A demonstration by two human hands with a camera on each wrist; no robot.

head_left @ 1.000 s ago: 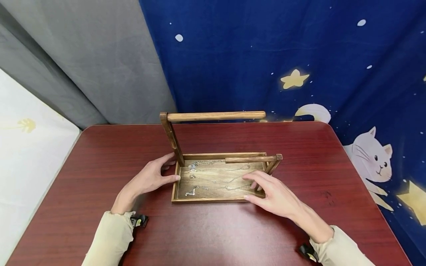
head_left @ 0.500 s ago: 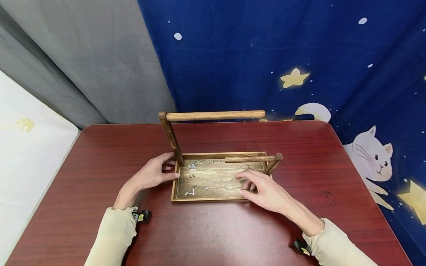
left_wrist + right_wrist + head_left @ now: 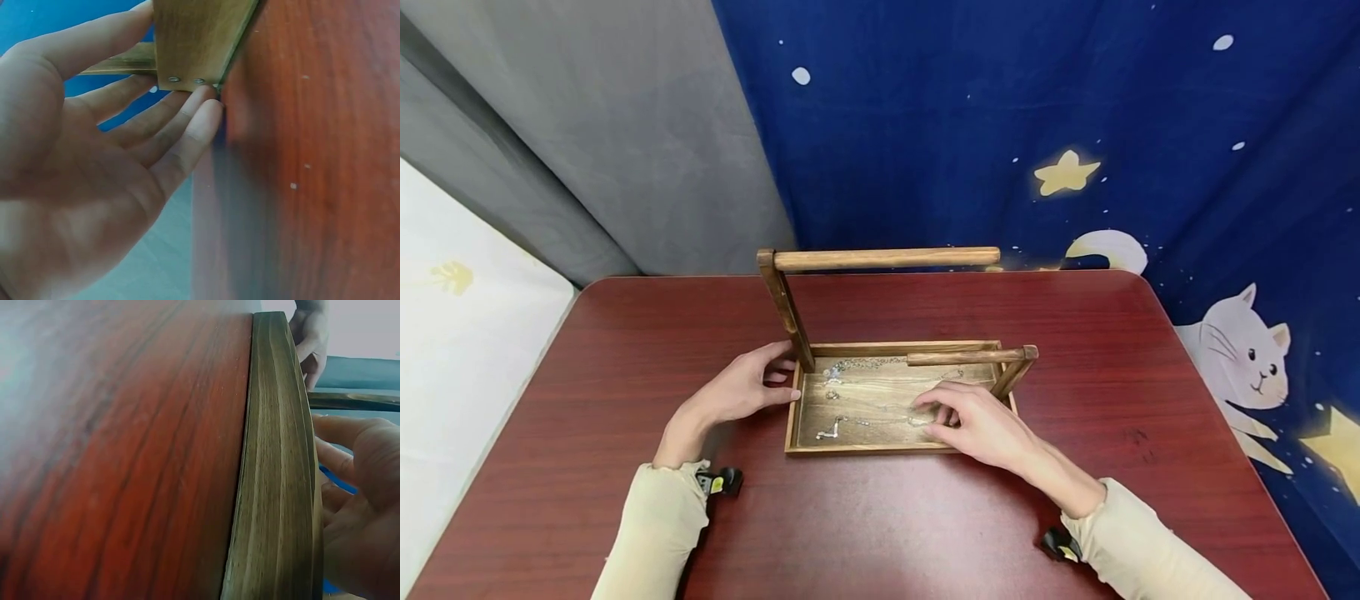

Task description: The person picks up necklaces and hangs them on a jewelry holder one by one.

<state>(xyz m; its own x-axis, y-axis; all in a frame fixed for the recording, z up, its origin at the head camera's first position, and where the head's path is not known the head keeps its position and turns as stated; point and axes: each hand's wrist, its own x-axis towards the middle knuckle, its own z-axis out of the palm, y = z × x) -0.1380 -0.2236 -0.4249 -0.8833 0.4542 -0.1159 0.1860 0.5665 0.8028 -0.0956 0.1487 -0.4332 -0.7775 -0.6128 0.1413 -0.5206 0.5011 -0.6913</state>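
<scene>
A wooden jewelry stand has a shallow tray [image 3: 872,451] and two bars raised on posts, the taller bar [image 3: 887,259] at the left and the shorter bar [image 3: 962,358] at the right. Several fine silver necklaces lie stretched across the tray, one with an angular pendant [image 3: 829,431]. My left hand [image 3: 741,387] holds the tray's left end, thumb at the rim and fingers along the outer side. Over the tray's right half, my right hand [image 3: 977,423] has bent fingers, thumb and forefinger apart, near the chains; whether its fingertips touch them is unclear. It hides the chains' right ends.
The stand rests on a red-brown table [image 3: 880,533]. Behind the table hang a grey curtain [image 3: 662,150] and a blue starry one [image 3: 925,125]. A white cloth [image 3: 475,333] borders the left side.
My right hand has moved left over the tray, from its right end toward the middle. My left hand stays at the left end; the stand keeps its place.
</scene>
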